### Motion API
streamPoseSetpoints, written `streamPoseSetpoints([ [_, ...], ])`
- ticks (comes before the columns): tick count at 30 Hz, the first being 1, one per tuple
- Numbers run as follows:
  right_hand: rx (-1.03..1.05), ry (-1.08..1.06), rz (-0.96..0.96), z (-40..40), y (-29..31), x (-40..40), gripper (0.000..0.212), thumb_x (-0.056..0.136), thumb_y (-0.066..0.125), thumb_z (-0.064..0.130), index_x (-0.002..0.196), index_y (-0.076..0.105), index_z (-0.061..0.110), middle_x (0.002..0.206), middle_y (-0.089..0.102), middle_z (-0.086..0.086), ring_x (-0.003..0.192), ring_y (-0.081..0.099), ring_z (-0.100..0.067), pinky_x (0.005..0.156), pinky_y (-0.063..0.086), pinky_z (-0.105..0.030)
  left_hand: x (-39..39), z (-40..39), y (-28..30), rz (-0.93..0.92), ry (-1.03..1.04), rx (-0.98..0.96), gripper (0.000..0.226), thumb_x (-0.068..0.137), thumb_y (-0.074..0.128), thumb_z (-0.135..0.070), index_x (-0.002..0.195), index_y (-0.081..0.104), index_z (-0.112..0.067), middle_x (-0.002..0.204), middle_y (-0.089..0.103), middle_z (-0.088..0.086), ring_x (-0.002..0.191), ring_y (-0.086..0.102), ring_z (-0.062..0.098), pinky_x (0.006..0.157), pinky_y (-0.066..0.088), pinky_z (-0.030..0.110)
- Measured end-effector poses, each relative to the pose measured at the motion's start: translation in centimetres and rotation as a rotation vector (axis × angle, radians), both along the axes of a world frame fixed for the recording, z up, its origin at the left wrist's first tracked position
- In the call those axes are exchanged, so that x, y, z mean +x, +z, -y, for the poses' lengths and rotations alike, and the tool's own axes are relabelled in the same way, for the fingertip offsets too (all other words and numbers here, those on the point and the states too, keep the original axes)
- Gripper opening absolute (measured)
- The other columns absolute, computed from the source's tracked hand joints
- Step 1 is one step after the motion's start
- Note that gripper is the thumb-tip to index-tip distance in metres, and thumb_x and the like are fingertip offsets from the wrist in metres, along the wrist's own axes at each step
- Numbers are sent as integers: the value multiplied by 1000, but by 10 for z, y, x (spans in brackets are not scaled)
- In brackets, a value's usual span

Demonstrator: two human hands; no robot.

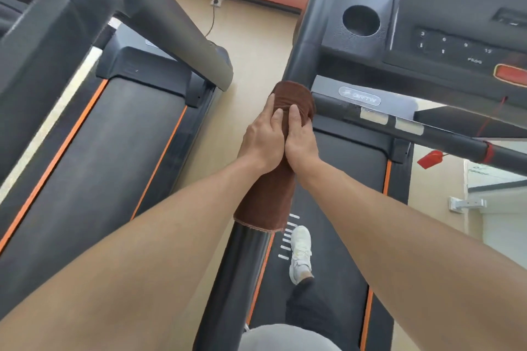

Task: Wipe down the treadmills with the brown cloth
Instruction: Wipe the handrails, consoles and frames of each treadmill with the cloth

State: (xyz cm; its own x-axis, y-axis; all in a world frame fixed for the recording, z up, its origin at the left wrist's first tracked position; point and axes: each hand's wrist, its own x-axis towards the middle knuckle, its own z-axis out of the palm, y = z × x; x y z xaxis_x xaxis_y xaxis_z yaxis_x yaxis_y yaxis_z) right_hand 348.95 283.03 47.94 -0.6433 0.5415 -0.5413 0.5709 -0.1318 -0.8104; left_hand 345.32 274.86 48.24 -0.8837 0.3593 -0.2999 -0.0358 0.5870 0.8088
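The brown cloth is draped over the left handrail of the right treadmill, covering it lengthwise. My left hand and my right hand lie side by side on top of the cloth, fingers curled down round it and the rail. The bare black rail shows above the cloth towards the console and below its frayed lower edge. A second treadmill with orange stripes stands to the left.
The console with a round cup holder and buttons sits ahead on the right. A red safety clip hangs from the front bar. My white shoe stands on the belt. Beige floor separates the machines; a cable runs to a wall socket.
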Motion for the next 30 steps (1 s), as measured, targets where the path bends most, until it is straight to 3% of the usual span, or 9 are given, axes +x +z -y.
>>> streamPoseSetpoints([
  [4,-1,-82,-56,2,-10,1,66,104,37,59,157,33,20,153,49,-1,139,47,-19,100,31,-21,-4,-5,-1,18,30,15,51,110,27,-41,161,27,-35,159,44,-4,145,42,17,118,29,29],
  [8,-28,-79,-70,0,-15,-4,69,104,37,59,160,27,19,157,43,-2,142,43,-21,102,28,-22,-7,-6,1,82,57,33,50,111,32,-37,160,29,-31,163,38,-5,149,34,12,116,20,19],
  [12,-27,-63,-89,0,-15,-5,71,103,37,61,158,28,18,156,45,-4,141,45,-23,112,32,-29,-4,-5,6,167,139,45,61,103,35,-53,159,35,-29,163,38,-7,151,31,10,121,17,22],
  [16,-55,-30,-103,0,-18,1,77,101,34,66,162,16,22,163,34,-3,148,36,-23,120,29,-37,10,-1,11,180,137,-32,54,109,32,-49,159,35,-29,162,39,-4,150,33,16,117,21,26],
  [20,-33,19,-102,23,-15,36,75,103,30,63,164,6,27,168,24,0,151,31,-22,122,28,-42,47,22,17,161,126,-92,56,107,31,-54,159,31,-34,161,40,-4,149,35,19,119,26,35],
  [27,-25,95,-77,94,-11,127,75,102,29,65,163,1,31,168,23,2,151,31,-23,122,28,-45,147,94,29,124,144,-136,50,109,28,-50,158,29,-40,161,40,-9,148,36,18,104,26,25],
  [30,-26,111,-62,123,-11,165,78,100,30,69,162,0,34,166,26,1,149,34,-26,121,31,-49,185,124,27,127,153,-161,52,108,27,-54,158,28,-42,162,39,-10,149,36,19,111,29,30],
])
